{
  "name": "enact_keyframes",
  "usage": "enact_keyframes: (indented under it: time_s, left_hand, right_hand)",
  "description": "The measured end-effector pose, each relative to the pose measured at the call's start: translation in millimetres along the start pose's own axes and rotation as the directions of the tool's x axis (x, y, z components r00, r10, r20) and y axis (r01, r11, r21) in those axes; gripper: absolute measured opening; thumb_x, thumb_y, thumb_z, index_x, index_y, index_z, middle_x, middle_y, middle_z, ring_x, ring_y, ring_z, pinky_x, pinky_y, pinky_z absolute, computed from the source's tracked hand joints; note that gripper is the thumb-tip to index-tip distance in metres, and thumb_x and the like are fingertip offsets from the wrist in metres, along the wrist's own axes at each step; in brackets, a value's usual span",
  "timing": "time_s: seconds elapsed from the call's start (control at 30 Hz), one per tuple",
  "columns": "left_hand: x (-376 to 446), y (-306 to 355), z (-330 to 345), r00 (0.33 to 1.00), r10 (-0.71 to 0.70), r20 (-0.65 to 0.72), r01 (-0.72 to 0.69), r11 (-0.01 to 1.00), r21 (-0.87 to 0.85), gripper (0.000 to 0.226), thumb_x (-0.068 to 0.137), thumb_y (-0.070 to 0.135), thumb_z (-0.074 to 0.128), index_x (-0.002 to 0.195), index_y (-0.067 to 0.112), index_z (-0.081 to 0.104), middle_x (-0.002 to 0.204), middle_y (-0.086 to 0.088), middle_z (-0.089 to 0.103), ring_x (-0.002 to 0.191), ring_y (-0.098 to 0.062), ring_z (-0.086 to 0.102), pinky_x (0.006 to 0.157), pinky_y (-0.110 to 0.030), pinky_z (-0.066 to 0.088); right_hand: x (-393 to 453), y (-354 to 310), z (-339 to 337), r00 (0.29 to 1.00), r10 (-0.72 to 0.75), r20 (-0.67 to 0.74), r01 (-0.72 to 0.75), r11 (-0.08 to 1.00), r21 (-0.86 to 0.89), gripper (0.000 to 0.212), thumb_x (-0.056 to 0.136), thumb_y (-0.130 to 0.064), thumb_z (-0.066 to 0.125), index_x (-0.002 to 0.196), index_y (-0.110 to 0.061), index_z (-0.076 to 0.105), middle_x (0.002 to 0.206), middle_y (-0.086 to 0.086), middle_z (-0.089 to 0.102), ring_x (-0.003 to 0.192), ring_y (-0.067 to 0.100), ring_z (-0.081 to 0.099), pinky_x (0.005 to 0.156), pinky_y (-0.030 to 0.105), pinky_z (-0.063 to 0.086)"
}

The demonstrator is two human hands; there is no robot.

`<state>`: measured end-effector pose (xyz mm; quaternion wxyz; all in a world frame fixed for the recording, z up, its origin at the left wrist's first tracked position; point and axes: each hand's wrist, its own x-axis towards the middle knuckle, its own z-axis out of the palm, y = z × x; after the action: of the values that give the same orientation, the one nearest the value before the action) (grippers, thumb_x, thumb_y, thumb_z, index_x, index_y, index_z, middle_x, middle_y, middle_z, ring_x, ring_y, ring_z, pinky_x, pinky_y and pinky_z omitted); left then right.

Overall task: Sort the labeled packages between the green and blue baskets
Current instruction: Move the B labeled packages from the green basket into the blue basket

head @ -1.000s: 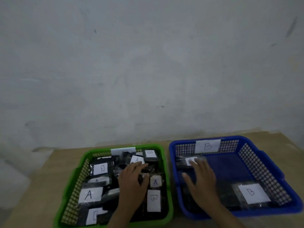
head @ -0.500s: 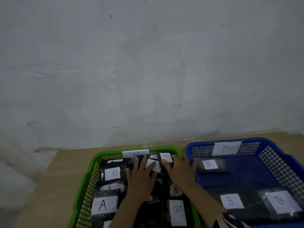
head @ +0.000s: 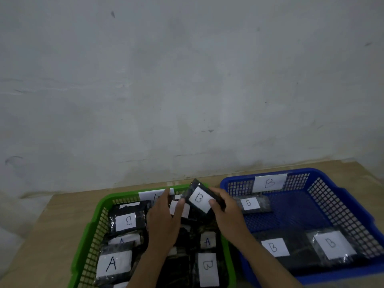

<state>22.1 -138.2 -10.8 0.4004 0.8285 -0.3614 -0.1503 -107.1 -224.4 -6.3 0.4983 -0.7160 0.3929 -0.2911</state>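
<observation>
My right hand [head: 225,213] reaches in from the near right, forearm crossing the gap between the two baskets, and it pinches a black package [head: 200,197] with a white "B" label, thumb on the label's right edge and fingers curled behind the far side. The package is lifted and tilted over the far right corner of the green basket [head: 91,231]. My left hand [head: 164,219] lies over the middle of the green basket, fingers extended toward the far wall; its fingertips touch the held package's left end, but I cannot tell whether they grip it.

The held package is dark, wrapped in shiny plastic. Below it, the green basket holds more black packages labeled "A" and "B". The blue basket [head: 342,196], just beside it on the right, holds three "B" packages.
</observation>
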Motion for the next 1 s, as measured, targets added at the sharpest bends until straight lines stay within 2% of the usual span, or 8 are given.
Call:
enact_keyframes:
  time_s: [0.07,0.2,0.37,0.47,0.57,0.63,0.77,1.0]
  left_hand:
    - [-4.3,17.2,1.0,0.995,0.091,0.036,-0.084,0.984,-0.157,0.052,0.088,0.032,0.053,0.136,0.029,0.032,0.114,0.006,0.055,0.1,-0.02,0.057,0.087,-0.036,0.048]
    - [-13.9,42.1,19.4,0.975,0.192,0.114,-0.16,0.956,-0.246,0.023,0.086,0.012,0.059,0.102,0.028,0.059,0.082,0.022,0.059,0.073,0.006,0.06,0.062,-0.003,0.043]
    - [-22.9,63.4,49.9,0.985,0.091,0.148,-0.024,0.915,-0.402,0.024,0.084,0.008,0.06,0.078,0.03,0.055,0.077,0.012,0.065,0.071,-0.002,0.061,0.057,-0.005,0.046]
    - [-24.1,75.3,68.7,0.979,0.077,0.188,-0.004,0.933,-0.36,0.016,0.084,0.014,0.061,0.08,0.028,0.055,0.077,0.014,0.063,0.072,-0.005,0.06,0.057,-0.005,0.046]
    - [-24.5,79.0,87.2,0.971,0.097,0.217,-0.08,0.993,-0.086,0.028,0.089,0.031,0.053,0.116,0.024,0.051,0.106,0.006,0.064,0.095,-0.012,0.058,0.087,-0.025,0.047]
    - [-26.6,74.1,100.9,0.964,0.099,0.248,-0.158,0.96,0.23,0.048,0.093,0.043,0.036,0.137,0.027,0.029,0.145,0.0,0.038,0.134,-0.019,0.032,0.114,-0.045,0.02]
    - [-32.3,60.4,122.9,0.95,0.05,0.308,-0.23,0.779,0.583,0.058,0.094,0.048,0.014,0.144,0.028,-0.007,0.156,-0.001,-0.011,0.143,-0.02,-0.014,0.114,-0.053,-0.008]
    - [-36.4,64.2,123.1,0.968,0.115,0.223,-0.227,0.782,0.581,0.071,0.08,0.045,0.006,0.14,0.018,0.03,0.15,-0.006,0.03,0.138,-0.028,0.027,0.109,-0.058,0.019]
  right_hand:
    - [-6.3,0.5,-17.5,0.997,-0.016,0.072,0.015,1.0,0.019,0.025,0.092,-0.012,0.048,0.112,-0.028,0.053,0.101,-0.011,0.054,0.089,-0.008,0.05,0.067,0.0,0.043]
    - [-19.1,5.8,-49.7,0.997,-0.025,0.068,0.023,0.999,0.039,0.027,0.09,-0.01,0.052,0.104,-0.034,0.053,0.1,-0.014,0.055,0.092,-0.003,0.052,0.073,0.005,0.044]
    - [-27.3,19.9,-87.1,0.991,0.081,-0.11,-0.072,0.994,0.083,0.032,0.089,-0.012,0.055,0.119,-0.023,0.051,0.099,-0.004,0.057,0.091,0.014,0.056,0.074,0.019,0.048]
    - [-26.1,29.5,-108.3,0.986,0.109,-0.126,-0.097,0.991,0.097,0.033,0.089,-0.008,0.053,0.118,-0.022,0.051,0.096,-0.009,0.056,0.091,0.01,0.056,0.07,0.012,0.046]
    - [-20.1,43.3,-131.0,0.971,0.147,-0.187,-0.135,0.988,0.078,0.032,0.089,-0.005,0.053,0.117,-0.021,0.052,0.096,-0.004,0.06,0.088,0.009,0.056,0.069,0.011,0.044]
    - [-12.8,54.7,-144.5,0.954,0.186,-0.237,-0.177,0.983,0.058,0.033,0.089,-0.005,0.052,0.118,-0.019,0.052,0.096,0.0,0.062,0.086,0.009,0.056,0.067,0.013,0.042]
    - [3.6,80.9,-155.8,0.945,0.252,-0.21,-0.286,0.947,-0.146,0.034,0.089,-0.005,0.051,0.121,-0.016,0.051,0.083,-0.006,0.054,0.075,0.006,0.05,0.061,0.016,0.039]
    - [15.6,106.5,-124.0,0.971,0.238,-0.003,-0.228,0.924,-0.308,0.017,0.087,-0.006,0.055,0.103,-0.01,0.06,0.099,0.009,0.067,0.089,0.019,0.061,0.066,0.014,0.05]
